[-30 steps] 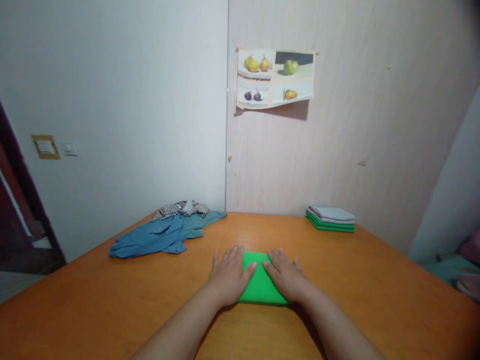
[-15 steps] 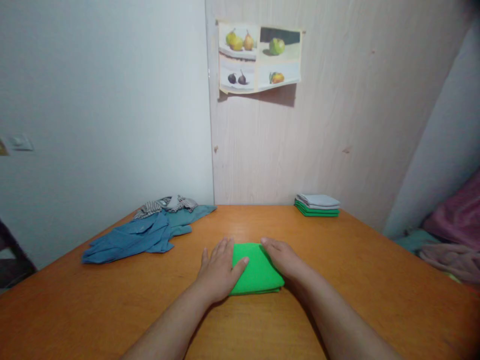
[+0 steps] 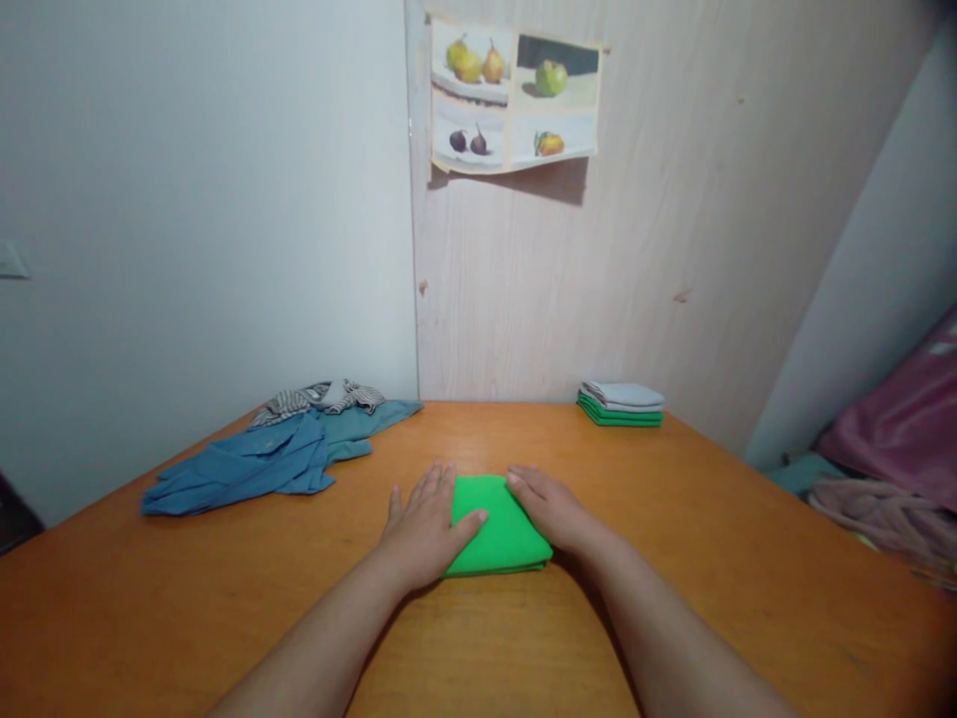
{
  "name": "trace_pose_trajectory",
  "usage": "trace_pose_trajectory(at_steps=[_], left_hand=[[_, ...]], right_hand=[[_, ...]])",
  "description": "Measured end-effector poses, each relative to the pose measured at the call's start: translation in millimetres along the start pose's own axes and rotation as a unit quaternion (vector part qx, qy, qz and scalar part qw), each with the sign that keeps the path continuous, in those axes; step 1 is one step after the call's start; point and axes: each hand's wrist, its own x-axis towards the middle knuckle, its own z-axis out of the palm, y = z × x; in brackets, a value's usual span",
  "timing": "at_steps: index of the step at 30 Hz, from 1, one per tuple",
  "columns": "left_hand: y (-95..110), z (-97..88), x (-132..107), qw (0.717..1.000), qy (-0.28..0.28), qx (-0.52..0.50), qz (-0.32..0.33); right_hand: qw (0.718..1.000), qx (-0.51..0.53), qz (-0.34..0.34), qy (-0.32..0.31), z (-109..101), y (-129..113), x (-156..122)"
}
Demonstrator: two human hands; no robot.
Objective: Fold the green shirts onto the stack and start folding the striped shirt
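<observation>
A bright green folded cloth (image 3: pixel 497 529) lies on the orange wooden table (image 3: pixel 710 558) in front of me. My left hand (image 3: pixel 425 521) rests flat on its left side, fingers stretched out and thumb on the cloth. My right hand (image 3: pixel 549 507) lies along its right edge with the fingers extended and curled slightly over the side. Neither hand lifts the cloth.
A heap of blue garments (image 3: pixel 261 457) with a striped piece (image 3: pixel 318 396) lies at the table's back left. A small stack of folded grey and green cloths (image 3: pixel 622 402) sits at the back right by the wall. A fruit poster (image 3: pixel 512 95) hangs above. Pink bedding (image 3: pixel 893 454) is right.
Both hands slid outward from the top of the green cloth to its left and right sides. The view has shifted a little to the right.
</observation>
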Motion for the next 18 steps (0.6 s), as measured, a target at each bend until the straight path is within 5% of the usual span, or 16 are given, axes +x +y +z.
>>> trace_pose_trajectory(at_steps=[4,11,18], left_hand=[[0.7,-1.3,-1.0,1.000,0.001,-0.004,0.002],[-0.6,0.6,-0.6,1.000,0.010,0.001,-0.003],[-1.7,2.1,0.3,1.000,0.009,0.019,-0.006]], right_hand=[[0.997,-0.046,0.033,-0.055,2.7,5.7,-1.5],[0.998,-0.064,0.006,-0.015,-5.6,-21.9,-2.8],[0.979,-0.129,0.011,-0.157,-1.5,-45.8,-19.2]])
